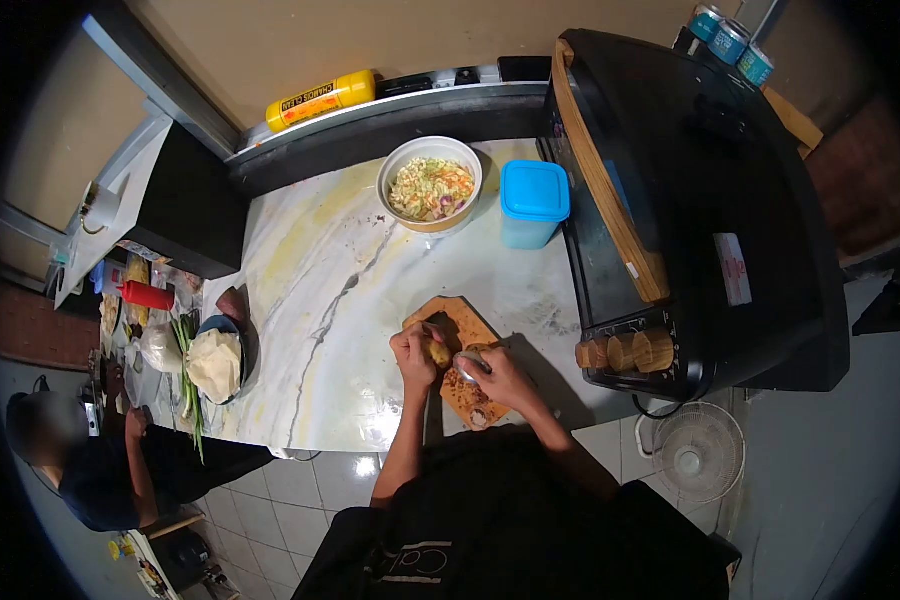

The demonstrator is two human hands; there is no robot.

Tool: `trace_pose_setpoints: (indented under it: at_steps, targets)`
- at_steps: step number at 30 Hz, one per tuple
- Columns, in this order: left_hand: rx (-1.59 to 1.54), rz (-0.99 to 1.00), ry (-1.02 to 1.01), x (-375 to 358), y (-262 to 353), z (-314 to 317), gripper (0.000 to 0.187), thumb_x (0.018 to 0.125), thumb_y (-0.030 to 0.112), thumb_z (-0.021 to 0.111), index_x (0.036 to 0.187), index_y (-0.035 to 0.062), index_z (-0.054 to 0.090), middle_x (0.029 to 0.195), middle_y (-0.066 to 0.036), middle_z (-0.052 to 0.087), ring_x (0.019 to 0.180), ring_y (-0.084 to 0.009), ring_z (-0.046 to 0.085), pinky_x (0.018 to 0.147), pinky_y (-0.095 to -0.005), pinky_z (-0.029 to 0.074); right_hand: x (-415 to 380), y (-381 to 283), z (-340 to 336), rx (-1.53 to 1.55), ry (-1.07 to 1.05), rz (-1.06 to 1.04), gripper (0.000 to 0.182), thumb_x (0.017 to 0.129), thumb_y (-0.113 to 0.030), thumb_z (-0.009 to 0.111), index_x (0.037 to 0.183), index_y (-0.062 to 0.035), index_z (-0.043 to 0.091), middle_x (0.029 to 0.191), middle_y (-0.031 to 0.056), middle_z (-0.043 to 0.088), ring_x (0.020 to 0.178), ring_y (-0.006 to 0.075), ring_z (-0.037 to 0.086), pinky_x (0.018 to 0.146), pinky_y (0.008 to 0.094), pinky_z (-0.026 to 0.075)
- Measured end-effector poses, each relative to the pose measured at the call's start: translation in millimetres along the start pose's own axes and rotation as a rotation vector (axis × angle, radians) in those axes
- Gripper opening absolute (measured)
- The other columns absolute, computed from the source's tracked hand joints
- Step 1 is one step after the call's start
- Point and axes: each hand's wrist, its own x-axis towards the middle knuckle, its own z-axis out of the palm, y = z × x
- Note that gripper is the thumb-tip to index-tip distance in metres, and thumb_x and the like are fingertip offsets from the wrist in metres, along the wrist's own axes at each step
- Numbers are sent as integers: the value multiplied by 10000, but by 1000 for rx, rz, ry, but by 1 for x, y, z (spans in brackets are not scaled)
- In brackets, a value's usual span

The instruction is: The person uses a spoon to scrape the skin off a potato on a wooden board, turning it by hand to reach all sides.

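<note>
Fingers of my left hand (412, 352) are curled round a potato (437, 353) over the wooden board (454, 309); its long axis is mostly covered, annoyingly. Just right of it, my right hand (497, 378) grips something shiny (464, 369), can't tell if they touch. Containers: dark dish (223, 324) with pale stuff (214, 366), bowl (431, 227) of shredded veg (430, 188), then a blue-lidded tub (532, 212), contents unclear from where I sit.

You wear a loose black top (550, 510). On its front, pale lettering (415, 563), hard to read, sits between two pale lines. Your sleeves (625, 500) stop near the elbows, leaving forearms (400, 445) and hands (495, 380) bare.
</note>
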Motion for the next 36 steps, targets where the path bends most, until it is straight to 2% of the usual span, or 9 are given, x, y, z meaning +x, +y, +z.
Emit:
trace_pose_setpoints:
  at_steps: [8,14,16,19,20,23,25,31,36]
  targets:
    - [39,2,-32,1,-2,-3,424,964,207,411,642,-39,536,640,-99,593,613,-158,540,606,-288,428,-1,-12,1,-4,-91,92,439,925,-351,630,760,55,610,539,74,486,534,85,431,481,323,368]
    - [198,-137,-93,5,14,-1,401,957,223,432,677,-35,559,668,-99,599,639,-176,538,630,-309,426,-4,-16,-1,11,-76,133,459,924,-362,629,730,52,596,531,66,475,530,85,421,479,324,358]
    - [295,-51,-159,9,25,-1,367,959,219,437,733,-34,575,729,-96,602,668,-200,540,663,-328,429,-5,-26,-6,11,-66,130,451,924,-358,631,737,50,593,544,57,484,539,81,423,483,319,358]
    - [264,-72,-314,15,40,-10,337,971,238,427,857,-31,595,831,-103,606,814,-251,561,793,-347,427,-4,1,3,-36,-66,138,465,928,-440,573,856,12,660,613,139,579,539,218,566,534,353,419]
    - [223,-105,-376,16,42,-13,339,976,249,421,905,-29,602,866,-108,607,880,-271,570,849,-351,425,-5,7,3,7,-65,163,454,931,-425,575,848,15,654,606,130,569,537,204,552,535,351,418]
    - [357,5,-382,14,38,-15,229,958,204,525,948,-15,591,881,-66,581,714,-229,549,714,-340,449,-6,11,3,137,-55,220,405,938,-360,590,824,26,634,603,74,546,556,137,497,534,327,406]
    - [349,-90,-409,12,47,-12,211,938,198,581,968,-10,598,878,-58,587,718,-219,555,699,-334,461,-6,12,2,219,-43,232,351,942,-292,612,813,34,617,621,0,538,604,58,445,529,285,390]
    - [433,28,-317,6,36,1,233,921,197,630,954,-33,627,823,-139,629,715,-266,596,653,-347,471,-7,22,2,130,-84,204,355,937,-281,623,802,46,612,622,1,539,609,59,448,527,286,385]
    - [588,-21,-344,8,46,-1,254,931,201,609,898,-49,640,790,-211,635,705,-339,602,649,-364,462,-11,27,6,127,-71,190,470,915,-370,620,707,48,567,546,92,484,520,154,434,506,356,354]
